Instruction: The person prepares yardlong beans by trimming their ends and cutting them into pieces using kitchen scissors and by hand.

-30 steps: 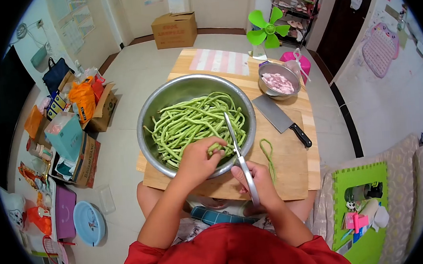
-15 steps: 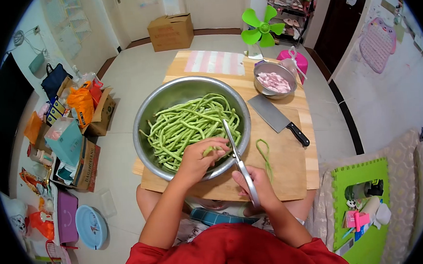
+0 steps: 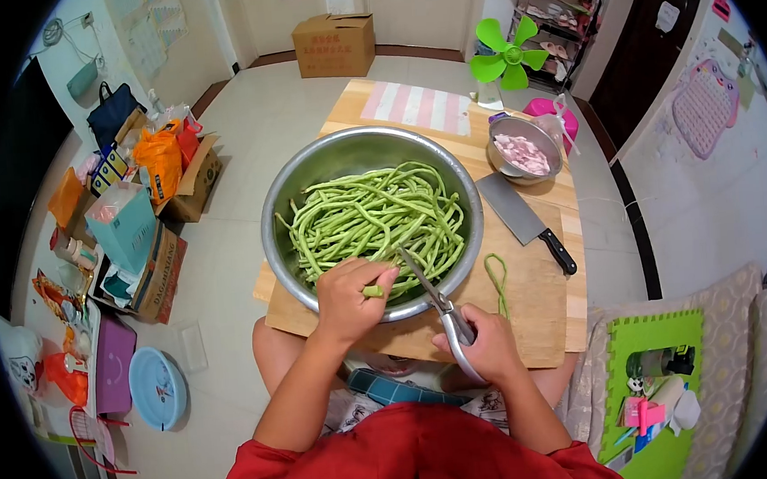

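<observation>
A large metal basin point(image 3: 273, 194) full of long green beans point(image 3: 373, 207) stands on the table. Over its near rim, my left hand point(image 3: 348, 296) is closed on a green bean, a short end of which sticks out by the fingers. My right hand point(image 3: 485, 343) grips a pair of scissors point(image 3: 440, 299) by the handles, just outside the basin's near right rim. The scissor blades point up and left over the beans, their tips close to my left fingers. Whether the blades touch a bean, I cannot tell.
Right of the basin, a cleaver point(image 3: 523, 218) and a single looped bean point(image 3: 499, 283) lie on a wooden board point(image 3: 538, 318). Behind them are a metal bowl of meat point(image 3: 523, 154) and a green fan point(image 3: 513, 53). A blue tub point(image 3: 157, 389) stands on the floor at left.
The scissors have tilted left, bringing their tips nearer my left hand, which has turned and closed more tightly. The whole view has shifted, so the table appears farther right.
</observation>
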### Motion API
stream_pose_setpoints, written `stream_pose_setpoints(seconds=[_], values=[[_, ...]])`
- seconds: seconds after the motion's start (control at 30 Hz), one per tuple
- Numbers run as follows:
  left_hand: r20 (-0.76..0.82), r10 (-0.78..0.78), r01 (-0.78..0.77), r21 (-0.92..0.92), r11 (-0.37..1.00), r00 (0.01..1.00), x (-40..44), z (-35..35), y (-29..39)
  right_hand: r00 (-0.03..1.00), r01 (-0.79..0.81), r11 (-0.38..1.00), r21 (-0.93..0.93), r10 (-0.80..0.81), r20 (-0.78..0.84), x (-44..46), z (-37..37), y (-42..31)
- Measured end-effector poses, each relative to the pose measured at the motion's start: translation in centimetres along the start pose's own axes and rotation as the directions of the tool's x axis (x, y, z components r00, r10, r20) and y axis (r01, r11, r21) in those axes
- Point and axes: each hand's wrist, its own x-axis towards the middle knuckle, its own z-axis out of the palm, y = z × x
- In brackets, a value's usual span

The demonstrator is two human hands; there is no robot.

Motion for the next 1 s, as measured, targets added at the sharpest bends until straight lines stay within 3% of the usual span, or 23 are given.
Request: stream_pose_setpoints(seconds=[0.4, 1.0], values=[[-0.126, 0.173, -0.140, 0.236, 0.962, 0.977, -0.5, -0.5, -0.2, 0.998, 0.037, 0.988, -0.147, -0.045, -0.053, 0.1, -0.4, -0.9], [-0.117, 0.169, -0.145, 0.194, 0.970, 0.979, -1.4, 0.2, 0.5, 0.999, 0.041, 0.988, -0.149, -0.043, -0.010, -0.2, -0.8, -0.6]])
